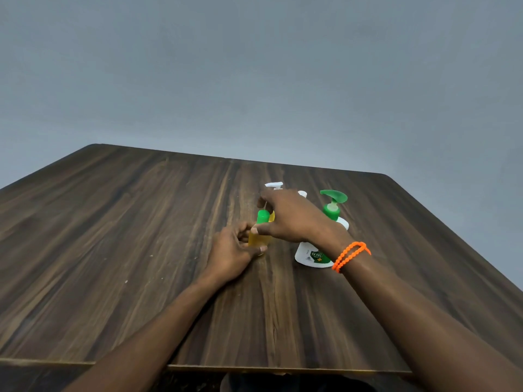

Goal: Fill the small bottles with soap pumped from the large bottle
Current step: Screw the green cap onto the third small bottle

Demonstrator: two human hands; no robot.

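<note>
While standing on the dark wooden table (141,250), held low down in the left hand (230,251): a small bottle (259,239) full of yellow soap, with a green cap (263,216) on top. Fingers curled tight round its bottom part. Above it, the right hand (294,219), palm down, fingers spread a bit and reaching over toward a second small bottle with a white pump top (274,185) just behind. Mostly hidden by that hand, so cannot tell if touched or gripped. Thumb close to the green-capped bottle. Around the right wrist, an orange bead band (351,256). Just to the right, partly behind the wrist, the large bottle (311,254): white, upright, with a green label and a green pump (334,203). Behind the table, a plain grey wall (254,80).
</note>
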